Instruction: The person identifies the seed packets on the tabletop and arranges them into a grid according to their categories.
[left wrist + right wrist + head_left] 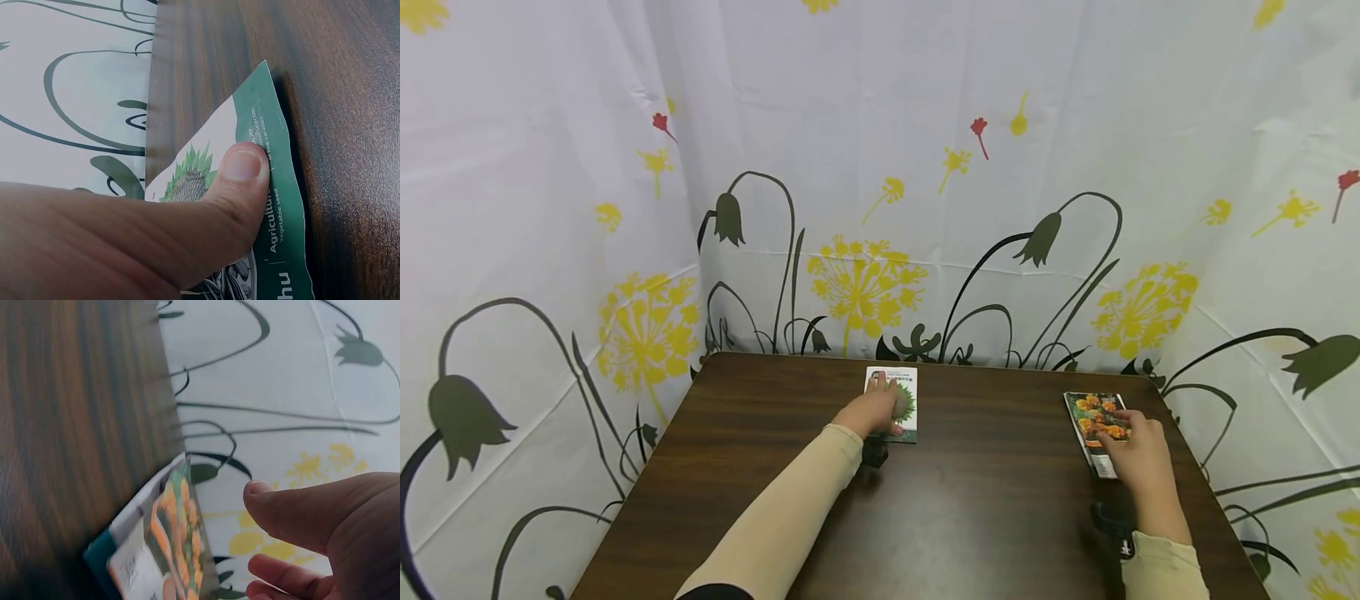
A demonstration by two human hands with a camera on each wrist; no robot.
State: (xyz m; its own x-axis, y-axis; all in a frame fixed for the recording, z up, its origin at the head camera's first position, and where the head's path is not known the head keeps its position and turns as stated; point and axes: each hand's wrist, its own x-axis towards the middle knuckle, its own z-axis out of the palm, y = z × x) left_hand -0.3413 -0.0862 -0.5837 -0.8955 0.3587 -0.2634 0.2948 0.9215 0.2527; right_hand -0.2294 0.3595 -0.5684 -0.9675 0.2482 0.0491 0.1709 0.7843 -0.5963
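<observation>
A white and green seed packet (907,417) with a sunflower-like head lies near the table's far edge. My left hand (868,410) rests on it, fingers across its upper part. In the left wrist view the thumb (240,172) presses on the front of the packet (281,206), beside its green strip. At the right lies a seed packet (1086,417) picturing orange flowers. Over its right side is my right hand (1142,454), thumb and fingers apart. The right wrist view shows this flower packet (178,531) tilted on another packet with a teal end (100,556).
The dark wooden table (985,500) stretches between the two hands. A white curtain (850,125) with printed flowers hangs right behind and beside the table edges. Each wrist carries a black strapped device, such as the right one (1112,521).
</observation>
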